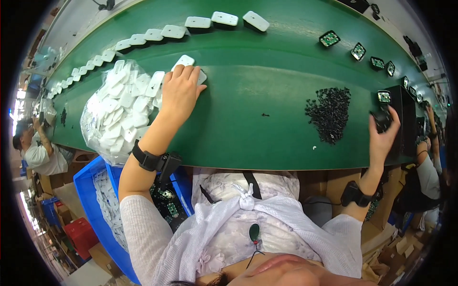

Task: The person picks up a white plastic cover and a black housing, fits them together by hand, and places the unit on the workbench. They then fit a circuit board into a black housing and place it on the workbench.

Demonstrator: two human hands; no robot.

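Observation:
My left hand (pixel 180 93) reaches over the green work table, its fingers bent down onto a few white plastic covers. One white cover (pixel 184 60) sticks out beyond the fingertips, and another shows between thumb and forefinger. Beside this hand lies a clear plastic bag (pixel 87 112) full of similar white covers. Far to the right, my right hand (pixel 385 136) grips a dark, blurred black plastic housing (pixel 381 120) between thumb and fingers. Just beyond it lies a black housing with a green circuit board (pixel 384 97). The undersides of both held parts are hidden.
A row of white-topped units (pixel 174 32) curves along the far side. More board-filled housings (pixel 329 38) run down the right. A pile of small black parts (pixel 329 114) lies near a black box (pixel 402 119). Blue bins (pixel 88 178) stand below; other people work at both sides.

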